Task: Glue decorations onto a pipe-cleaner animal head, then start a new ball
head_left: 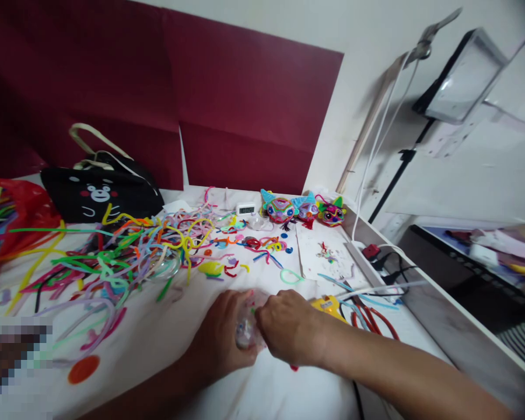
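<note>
Clear piece (246, 333): lower centre of the frame, between both hands; looks light, thin and likely crushable, so best held by its edges.
Left hand (225, 343): wrapped around its left side.
Right hand (289, 328): clenched on its right side.

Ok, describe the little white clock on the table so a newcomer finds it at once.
Start at the dark red panel behind the white table, then drop to the three colourful craft faces at its foot. Just left of them stands the clock: the only plain white box with a grey display.
</note>
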Tool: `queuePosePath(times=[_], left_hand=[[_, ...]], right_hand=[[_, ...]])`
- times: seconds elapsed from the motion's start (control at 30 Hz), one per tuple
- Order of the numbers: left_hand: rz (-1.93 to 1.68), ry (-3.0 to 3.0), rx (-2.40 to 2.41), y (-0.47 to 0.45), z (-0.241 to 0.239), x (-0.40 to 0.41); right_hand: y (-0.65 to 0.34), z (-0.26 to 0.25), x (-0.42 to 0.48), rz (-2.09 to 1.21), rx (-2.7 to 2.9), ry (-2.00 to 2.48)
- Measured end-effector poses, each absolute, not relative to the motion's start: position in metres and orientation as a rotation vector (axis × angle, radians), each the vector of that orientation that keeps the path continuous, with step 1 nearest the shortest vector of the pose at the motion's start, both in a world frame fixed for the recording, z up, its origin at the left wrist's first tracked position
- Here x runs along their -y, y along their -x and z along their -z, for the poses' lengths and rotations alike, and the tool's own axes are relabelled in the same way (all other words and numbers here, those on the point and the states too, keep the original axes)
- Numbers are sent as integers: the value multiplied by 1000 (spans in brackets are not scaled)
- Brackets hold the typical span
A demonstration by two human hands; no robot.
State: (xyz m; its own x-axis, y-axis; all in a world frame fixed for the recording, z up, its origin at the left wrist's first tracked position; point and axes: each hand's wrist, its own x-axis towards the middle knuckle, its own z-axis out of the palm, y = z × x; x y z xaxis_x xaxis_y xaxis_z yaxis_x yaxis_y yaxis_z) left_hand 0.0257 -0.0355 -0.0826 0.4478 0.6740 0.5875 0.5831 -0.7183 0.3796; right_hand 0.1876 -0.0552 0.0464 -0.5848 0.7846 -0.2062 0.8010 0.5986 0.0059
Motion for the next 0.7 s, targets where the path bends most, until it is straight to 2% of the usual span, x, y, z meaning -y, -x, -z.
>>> queuePosePath(times=[0.43,0.53,0.7], left_hand=[[-1120,-2533,-1104,-24,83,34],[-1168,-2519,-1091,-25,85,33],[-1189,-2517,-1084,-27,86,33]], right_hand=[[-211,-20,37,410,-2799,-1321],[-212,-18,41,342,-2816,-1353],[-208,-16,63,-8,-2848,-1436]])
